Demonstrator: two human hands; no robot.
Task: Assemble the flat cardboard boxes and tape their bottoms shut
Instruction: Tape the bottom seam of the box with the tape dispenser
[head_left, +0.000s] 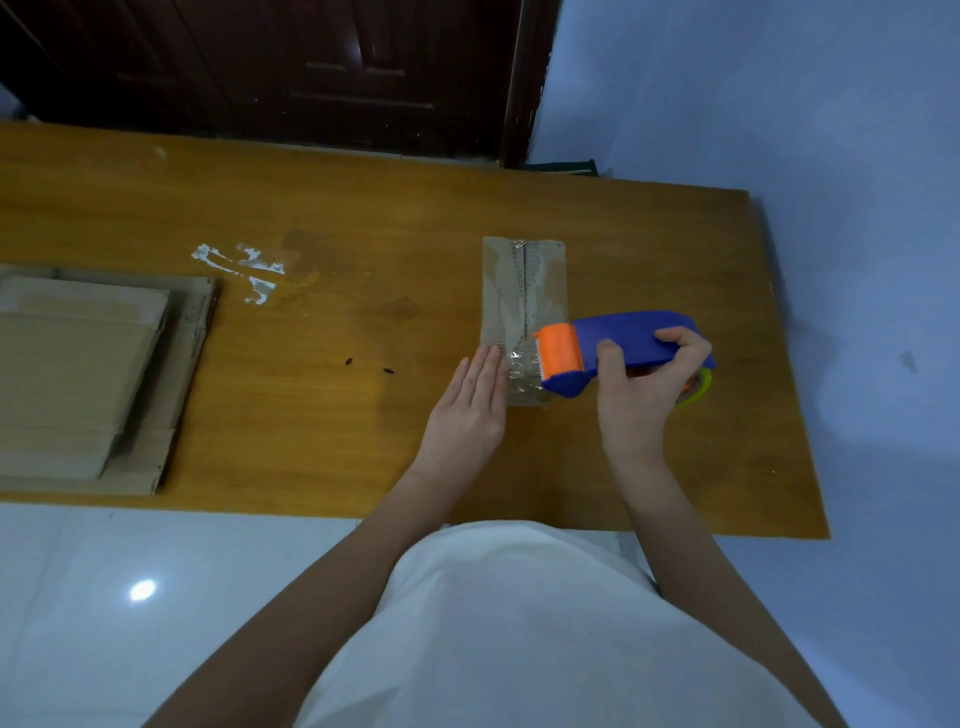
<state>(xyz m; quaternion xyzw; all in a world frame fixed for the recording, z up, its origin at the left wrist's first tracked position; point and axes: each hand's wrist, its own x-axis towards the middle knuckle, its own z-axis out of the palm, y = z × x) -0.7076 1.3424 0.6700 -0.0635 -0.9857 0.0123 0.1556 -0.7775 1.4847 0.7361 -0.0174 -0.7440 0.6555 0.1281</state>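
Head view: right hand (647, 387) grips tape dispenser (618, 348) against box (522, 291)

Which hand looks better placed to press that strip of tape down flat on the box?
Left. The left hand lies open, its straight fingers at the near end of the box, beside the tape. The right hand is busy gripping the tape dispenser.

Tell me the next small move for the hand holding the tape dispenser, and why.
Probably tilt the blue and orange tape dispenser to cut the tape: the right hand has it at the near end of the small brown cardboard box, tape already covers the seam, and the left hand presses flat beside it.
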